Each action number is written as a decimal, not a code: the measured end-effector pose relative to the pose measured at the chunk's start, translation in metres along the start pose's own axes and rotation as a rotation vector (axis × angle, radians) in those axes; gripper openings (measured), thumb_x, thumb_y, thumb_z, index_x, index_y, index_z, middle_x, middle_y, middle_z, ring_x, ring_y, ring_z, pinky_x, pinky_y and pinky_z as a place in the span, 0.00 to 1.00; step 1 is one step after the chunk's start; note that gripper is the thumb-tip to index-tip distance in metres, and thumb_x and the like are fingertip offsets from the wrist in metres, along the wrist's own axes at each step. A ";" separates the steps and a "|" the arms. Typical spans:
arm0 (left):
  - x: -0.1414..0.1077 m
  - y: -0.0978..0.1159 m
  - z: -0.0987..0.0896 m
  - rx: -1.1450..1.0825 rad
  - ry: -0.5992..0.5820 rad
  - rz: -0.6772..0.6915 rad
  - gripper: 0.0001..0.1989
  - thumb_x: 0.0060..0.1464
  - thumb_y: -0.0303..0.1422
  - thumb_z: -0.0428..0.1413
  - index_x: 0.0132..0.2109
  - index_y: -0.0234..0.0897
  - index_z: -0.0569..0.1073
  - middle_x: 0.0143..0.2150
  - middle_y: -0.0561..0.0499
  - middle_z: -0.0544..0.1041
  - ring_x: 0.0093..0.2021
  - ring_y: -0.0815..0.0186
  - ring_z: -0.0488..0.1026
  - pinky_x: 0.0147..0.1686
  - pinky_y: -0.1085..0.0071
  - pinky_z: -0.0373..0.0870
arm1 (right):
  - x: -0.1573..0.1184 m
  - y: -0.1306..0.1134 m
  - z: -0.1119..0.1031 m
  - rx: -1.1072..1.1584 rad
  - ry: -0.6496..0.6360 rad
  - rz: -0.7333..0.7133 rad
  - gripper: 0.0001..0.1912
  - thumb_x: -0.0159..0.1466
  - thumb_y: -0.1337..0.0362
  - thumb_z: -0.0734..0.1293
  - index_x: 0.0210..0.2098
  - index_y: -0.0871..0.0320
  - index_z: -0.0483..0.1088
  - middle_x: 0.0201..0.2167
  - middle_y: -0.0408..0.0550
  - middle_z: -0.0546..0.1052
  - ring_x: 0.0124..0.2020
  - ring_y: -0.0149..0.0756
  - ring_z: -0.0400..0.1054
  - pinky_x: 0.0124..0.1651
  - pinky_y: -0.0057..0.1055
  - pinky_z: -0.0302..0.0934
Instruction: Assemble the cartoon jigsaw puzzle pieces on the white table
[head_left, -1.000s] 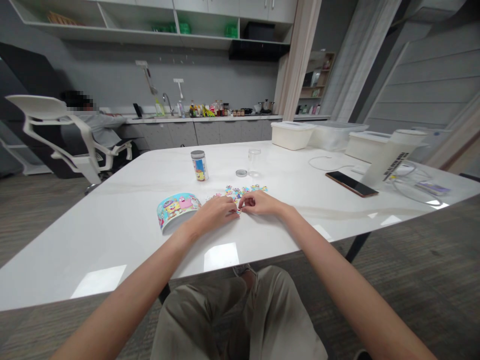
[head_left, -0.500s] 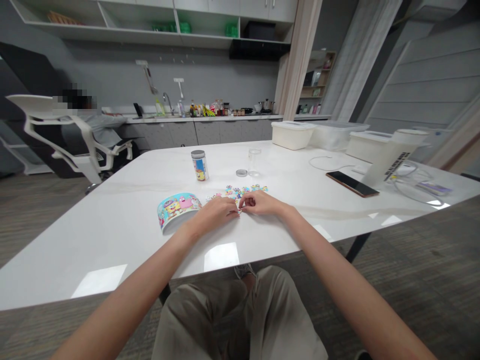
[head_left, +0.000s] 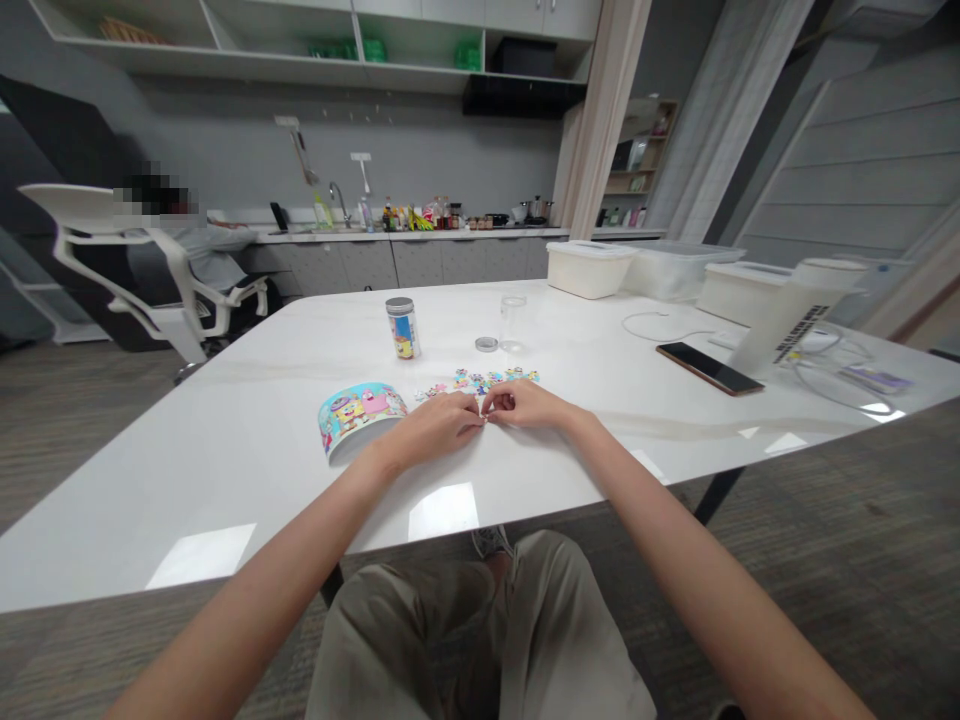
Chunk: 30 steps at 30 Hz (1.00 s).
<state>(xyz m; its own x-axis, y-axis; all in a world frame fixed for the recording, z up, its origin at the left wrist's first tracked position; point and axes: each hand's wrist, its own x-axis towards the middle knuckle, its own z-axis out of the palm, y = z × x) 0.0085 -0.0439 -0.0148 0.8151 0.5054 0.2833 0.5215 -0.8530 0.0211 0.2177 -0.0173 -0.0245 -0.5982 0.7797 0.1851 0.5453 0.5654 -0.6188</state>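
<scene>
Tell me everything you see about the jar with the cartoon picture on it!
The jar is round and upright, with a grey, metal-looking lid on top. Its colourful picture has blue and yellow parts. It stands on the white table, left of the clear jar and beyond the curved cartoon sheet. No hand touches it. I can't tell what's inside.

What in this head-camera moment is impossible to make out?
All in the head view:
- Tiny piece between the left hand and right hand: fingers hide its shape and who grips it.
- Inside the silver-lidded cylindrical jar: colourful print covers it.
- Inside the white lidded box: opaque walls.
- Flat purple item: too blurred.
</scene>
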 end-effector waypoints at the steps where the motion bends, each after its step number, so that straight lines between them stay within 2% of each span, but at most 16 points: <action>1: 0.000 0.000 0.000 -0.005 0.002 0.002 0.10 0.60 0.26 0.51 0.40 0.36 0.78 0.41 0.46 0.78 0.40 0.63 0.74 0.42 0.67 0.68 | 0.000 0.000 0.000 -0.005 -0.001 -0.001 0.08 0.56 0.72 0.66 0.35 0.62 0.76 0.20 0.39 0.67 0.24 0.28 0.59 0.30 0.25 0.53; 5: -0.001 0.000 0.000 -0.013 0.010 0.028 0.10 0.59 0.25 0.51 0.42 0.36 0.76 0.42 0.47 0.78 0.43 0.62 0.74 0.44 0.66 0.67 | -0.001 -0.003 -0.002 -0.052 0.000 -0.036 0.10 0.56 0.73 0.65 0.36 0.61 0.77 0.21 0.40 0.67 0.25 0.28 0.59 0.30 0.26 0.52; 10: -0.003 -0.002 0.000 -0.054 0.024 0.007 0.06 0.61 0.31 0.54 0.44 0.37 0.72 0.41 0.49 0.78 0.42 0.62 0.74 0.44 0.66 0.67 | -0.001 -0.003 -0.004 -0.104 0.011 -0.090 0.11 0.56 0.75 0.66 0.34 0.59 0.79 0.25 0.42 0.68 0.27 0.28 0.59 0.32 0.25 0.53; 16: -0.005 -0.002 -0.002 -0.007 0.019 0.040 0.07 0.61 0.32 0.52 0.45 0.38 0.71 0.44 0.47 0.77 0.44 0.62 0.73 0.46 0.63 0.66 | -0.001 -0.002 -0.004 -0.101 0.040 -0.079 0.10 0.55 0.75 0.67 0.35 0.61 0.78 0.25 0.42 0.69 0.26 0.28 0.59 0.32 0.26 0.54; 21: -0.005 -0.003 -0.003 0.016 -0.029 -0.002 0.10 0.60 0.35 0.54 0.46 0.37 0.73 0.48 0.46 0.76 0.48 0.59 0.73 0.51 0.60 0.65 | -0.001 -0.004 -0.004 -0.146 0.050 -0.065 0.10 0.58 0.74 0.65 0.34 0.60 0.78 0.26 0.43 0.71 0.27 0.29 0.60 0.34 0.26 0.54; 24: -0.004 -0.002 -0.003 -0.014 -0.040 0.003 0.09 0.61 0.35 0.53 0.46 0.37 0.73 0.47 0.47 0.77 0.48 0.60 0.73 0.51 0.60 0.65 | 0.000 -0.002 -0.005 -0.216 0.133 -0.003 0.07 0.60 0.71 0.65 0.34 0.60 0.77 0.28 0.45 0.72 0.29 0.30 0.62 0.35 0.26 0.54; 30: -0.003 0.002 -0.005 0.003 -0.033 -0.003 0.07 0.61 0.34 0.54 0.43 0.38 0.73 0.41 0.49 0.77 0.43 0.62 0.73 0.47 0.62 0.66 | 0.001 0.014 -0.006 -0.322 0.462 0.302 0.07 0.60 0.68 0.63 0.34 0.60 0.74 0.33 0.50 0.76 0.33 0.34 0.65 0.37 0.29 0.55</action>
<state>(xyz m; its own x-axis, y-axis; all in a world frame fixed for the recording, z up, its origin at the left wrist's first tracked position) 0.0053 -0.0481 -0.0105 0.8215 0.5116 0.2519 0.5245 -0.8512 0.0186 0.2286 -0.0068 -0.0285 -0.1152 0.9123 0.3930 0.8426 0.2993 -0.4478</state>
